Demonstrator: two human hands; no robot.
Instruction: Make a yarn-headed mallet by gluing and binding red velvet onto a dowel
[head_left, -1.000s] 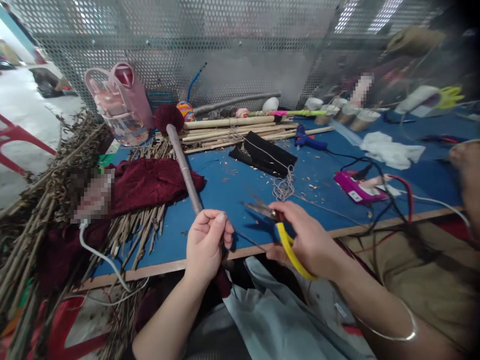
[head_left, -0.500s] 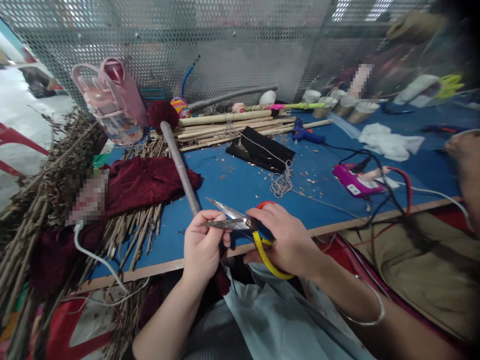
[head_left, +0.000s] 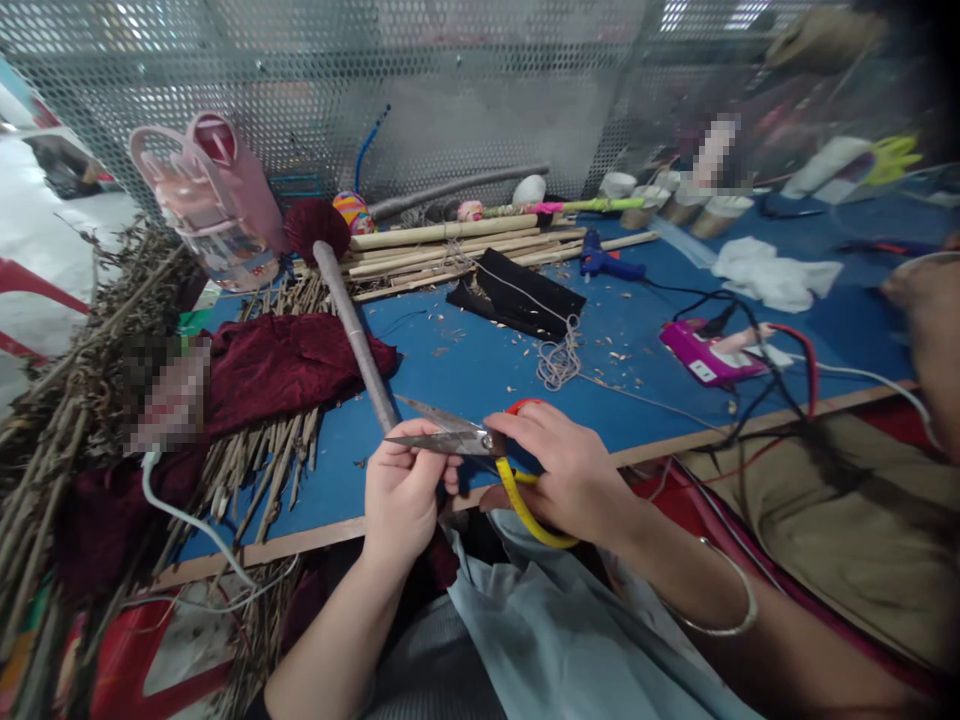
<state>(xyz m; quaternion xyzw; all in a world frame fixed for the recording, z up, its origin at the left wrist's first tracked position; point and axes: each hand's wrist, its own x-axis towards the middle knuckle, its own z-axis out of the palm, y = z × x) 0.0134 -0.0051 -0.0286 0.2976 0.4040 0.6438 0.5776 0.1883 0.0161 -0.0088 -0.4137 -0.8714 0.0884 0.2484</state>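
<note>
My right hand [head_left: 566, 470] is closed on a pair of scissors [head_left: 450, 440] with yellow and red handles. Their blades are apart and point left, the nearer one lying across the fingertips of my left hand [head_left: 405, 490]. That hand is closed around the lower end of a grey wrapped stick [head_left: 356, 330], which slants up and away over the table. A dark red ball of yarn [head_left: 319, 230] is at the stick's far end. Dark red cloth [head_left: 442, 560] shows just below my left hand; what its fingertips pinch is too small to make out.
On the blue table [head_left: 450, 375] are dark red velvety cloth [head_left: 292, 365], a black cloth [head_left: 517, 293], tangled string [head_left: 559, 362], pale sticks [head_left: 465, 258], a blue glue gun [head_left: 609, 262] and a purple power strip [head_left: 705, 350]. Dry branches [head_left: 67, 440] crowd the left. Another person's hand [head_left: 926, 330] is at right.
The scissors have shifted a little left, so the nearer blade reaches farther across my left hand's fingertips. Both hands keep their holds, and the whole view has moved slightly.
</note>
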